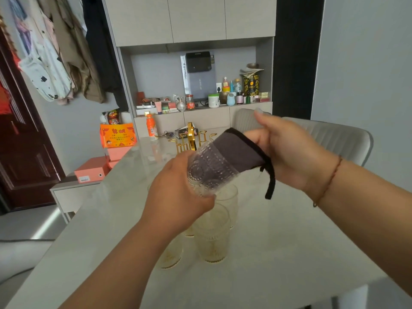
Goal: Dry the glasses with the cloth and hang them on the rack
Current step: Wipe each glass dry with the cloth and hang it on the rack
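Left hand: the left hand [176, 197] curls its fingers round the base end of a clear, bead-textured drinking glass [206, 169], holding it tilted above the table with its mouth pointing up toward the right hand.
Right hand: the right hand [287, 152] grips a grey cloth with a black edge [240, 150]; how its fingers lie inside the cloth cannot be told, while the thumb sticks up free above it.
Cloth: it is pushed into the mouth of the held glass, between the two hands; a black loop hangs from it just below the right palm.
Waiting glasses: several pale yellow-tinted ribbed glasses [213, 235] stand upright on the pale marble-look table [289, 253], directly beneath the left hand and near its wrist.
Rack: the gold metal rack with hook-shaped arms [191, 139] stands on the table beyond both hands, just past the held glass, apart from it.
Beyond the rack: an orange bottle [151, 127] stands farther off, past the left hand.
Wrist: a thin red string bracelet [330, 179] circles the right wrist.
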`<state>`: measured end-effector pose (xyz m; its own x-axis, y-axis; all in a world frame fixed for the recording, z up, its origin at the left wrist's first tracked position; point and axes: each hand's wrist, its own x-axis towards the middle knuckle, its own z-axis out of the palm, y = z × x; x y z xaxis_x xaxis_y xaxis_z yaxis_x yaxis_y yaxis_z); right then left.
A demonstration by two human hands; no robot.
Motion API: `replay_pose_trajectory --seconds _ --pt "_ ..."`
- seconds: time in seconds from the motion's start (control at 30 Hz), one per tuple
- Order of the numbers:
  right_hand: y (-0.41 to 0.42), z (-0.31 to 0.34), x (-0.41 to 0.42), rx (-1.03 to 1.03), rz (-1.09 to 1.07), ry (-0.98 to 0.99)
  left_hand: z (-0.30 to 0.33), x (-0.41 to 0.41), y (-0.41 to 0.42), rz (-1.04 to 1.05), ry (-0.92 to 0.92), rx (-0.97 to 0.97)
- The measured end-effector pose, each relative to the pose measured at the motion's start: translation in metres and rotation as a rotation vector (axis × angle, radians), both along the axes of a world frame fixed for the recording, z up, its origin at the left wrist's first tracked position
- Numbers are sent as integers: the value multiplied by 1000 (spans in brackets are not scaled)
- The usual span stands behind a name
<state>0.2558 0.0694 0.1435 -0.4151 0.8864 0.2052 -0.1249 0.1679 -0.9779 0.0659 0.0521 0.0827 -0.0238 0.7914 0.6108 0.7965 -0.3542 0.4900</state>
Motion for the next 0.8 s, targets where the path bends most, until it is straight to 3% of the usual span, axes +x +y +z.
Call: replay_pose_trajectory --seconds 0.1,0.2,0.33,0.4,0.5,0.67,0.73,0.8 --pt "2 0 -7 -5 -208 -23 0 6 0 2 2 36" --pt "3 -6 -22 102 -225 -240 -5 14 2 59 13 25" --pt "8 -20 -43 504 -440 -513 -9 20 8 239 188 111" --pt "10 -25 -47 683 -600 -454 -4 24 2 226 174 105" --pt "14 -25 -42 790 -642 -293 11 25 -6 41 -76 -114" --pt "11 -17 -33 824 -503 -145 16 13 -4 -681 -820 -573" --pt "11 -11 -31 828 -492 -149 14 14 -6 -764 -900 -635" --pt "17 -7 -29 803 -540 -160 10 19 -3 -593 -726 -573"
